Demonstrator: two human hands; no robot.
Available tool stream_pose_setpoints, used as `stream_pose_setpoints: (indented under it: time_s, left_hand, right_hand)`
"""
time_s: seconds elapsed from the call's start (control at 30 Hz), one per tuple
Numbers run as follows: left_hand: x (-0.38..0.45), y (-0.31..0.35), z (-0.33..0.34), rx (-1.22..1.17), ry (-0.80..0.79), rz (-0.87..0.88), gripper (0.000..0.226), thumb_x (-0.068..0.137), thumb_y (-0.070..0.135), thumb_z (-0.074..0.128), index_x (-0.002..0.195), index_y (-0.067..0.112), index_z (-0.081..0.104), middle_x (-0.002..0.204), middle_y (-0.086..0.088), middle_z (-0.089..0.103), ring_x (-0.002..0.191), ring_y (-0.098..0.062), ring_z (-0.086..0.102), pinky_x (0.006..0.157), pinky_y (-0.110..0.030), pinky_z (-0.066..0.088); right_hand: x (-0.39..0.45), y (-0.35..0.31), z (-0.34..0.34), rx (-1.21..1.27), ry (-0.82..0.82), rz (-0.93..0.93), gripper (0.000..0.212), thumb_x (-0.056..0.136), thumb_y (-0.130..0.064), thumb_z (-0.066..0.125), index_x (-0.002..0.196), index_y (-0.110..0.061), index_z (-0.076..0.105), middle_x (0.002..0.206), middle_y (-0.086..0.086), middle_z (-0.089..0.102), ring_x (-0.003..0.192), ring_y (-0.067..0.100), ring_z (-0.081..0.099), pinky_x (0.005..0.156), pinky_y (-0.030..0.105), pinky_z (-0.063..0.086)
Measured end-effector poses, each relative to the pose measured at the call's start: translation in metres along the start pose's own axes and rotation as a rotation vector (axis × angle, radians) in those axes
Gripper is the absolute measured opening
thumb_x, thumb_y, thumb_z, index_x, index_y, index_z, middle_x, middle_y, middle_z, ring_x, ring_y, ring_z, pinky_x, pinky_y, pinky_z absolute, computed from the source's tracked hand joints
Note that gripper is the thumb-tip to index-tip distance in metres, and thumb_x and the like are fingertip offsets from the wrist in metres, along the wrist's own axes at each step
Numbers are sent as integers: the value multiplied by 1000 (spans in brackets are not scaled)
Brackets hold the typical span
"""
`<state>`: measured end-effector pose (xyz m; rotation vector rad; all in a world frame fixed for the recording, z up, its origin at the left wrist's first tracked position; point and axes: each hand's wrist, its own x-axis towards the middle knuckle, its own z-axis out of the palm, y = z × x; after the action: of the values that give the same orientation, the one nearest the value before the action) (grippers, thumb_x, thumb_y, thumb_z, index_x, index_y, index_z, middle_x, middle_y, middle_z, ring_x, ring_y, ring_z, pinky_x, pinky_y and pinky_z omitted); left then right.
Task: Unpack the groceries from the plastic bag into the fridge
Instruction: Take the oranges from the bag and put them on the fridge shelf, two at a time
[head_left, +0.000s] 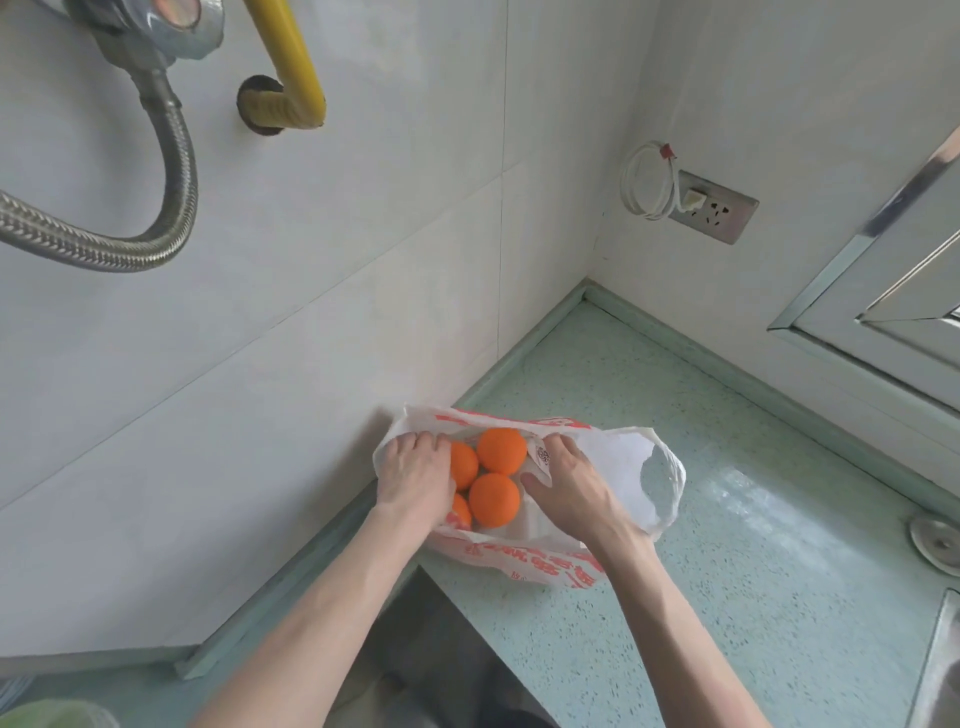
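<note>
Both hands, left and right, spread the thin white-and-red plastic bag on the speckled green bench, round orange fruits between the grips: firm, likely rollable, best cupped whole.

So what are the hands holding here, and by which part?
Both hold the plastic bag by its mouth: the left hand grips the left rim, the right hand the right rim, spreading it. Neither holds an orange.

Oranges in bag on counter
</note>
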<state>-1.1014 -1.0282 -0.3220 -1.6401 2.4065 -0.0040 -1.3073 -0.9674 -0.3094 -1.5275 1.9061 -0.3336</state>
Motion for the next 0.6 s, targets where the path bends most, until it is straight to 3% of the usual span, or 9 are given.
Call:
stream_pose_setpoints:
  time_s: [0.03, 0.13, 0.2, 0.33, 0.47, 0.6]
  left_hand:
    - [1, 2, -1, -25, 17, 18, 35, 100, 33, 49, 131, 18, 56, 127, -3, 65, 121, -25, 60, 107, -35, 39]
    - [6, 11, -2, -145, 27, 93, 30, 103, 28, 46, 128, 16, 57, 124, -5, 64, 116, -27, 61, 106, -39, 39]
    - [14, 19, 1, -247, -7, 128, 29, 104, 25, 46, 129, 15, 57, 125, -6, 63, 117, -28, 61, 102, -39, 42]
    - [28, 31, 13, -311, -113, 181, 32, 98, 32, 51, 125, 18, 58, 128, -5, 62, 122, -29, 58, 103, -45, 44]
    - [24, 43, 17, -156, -215, 251, 44, 94, 43, 51, 131, 21, 58, 128, -6, 63, 122, -30, 55, 107, -45, 38]
    - [21, 50, 31, -96, -292, 245, 71, 86, 41, 66, 149, 22, 40, 137, -9, 56, 127, -33, 54, 110, -48, 36]
  right_hand:
    - [2, 0, 2, -1, 5, 3, 32, 98, -23, 60, 122, -5, 49, 129, 11, 53, 122, 33, 52, 81, 32, 35]
    - [6, -3, 7, 22, 10, -43, 58, 95, -23, 60, 148, -12, 39, 144, 13, 50, 134, 34, 47, 102, 40, 43]
    - [9, -5, 9, -3, 7, -56, 65, 94, -22, 59, 154, -16, 33, 150, 14, 46, 139, 36, 44, 109, 44, 42]
    - [26, -4, 9, -104, -6, -81, 68, 95, -15, 59, 156, -17, 30, 153, 14, 46, 137, 37, 46, 107, 43, 41]
    - [54, -1, 8, -205, -36, -80, 64, 97, -17, 58, 156, -20, 36, 155, 9, 45, 138, 33, 46, 103, 40, 44]
    - [76, 1, 14, -276, -108, -96, 53, 99, -23, 58, 150, -20, 47, 152, 7, 50, 137, 30, 49, 103, 39, 45]
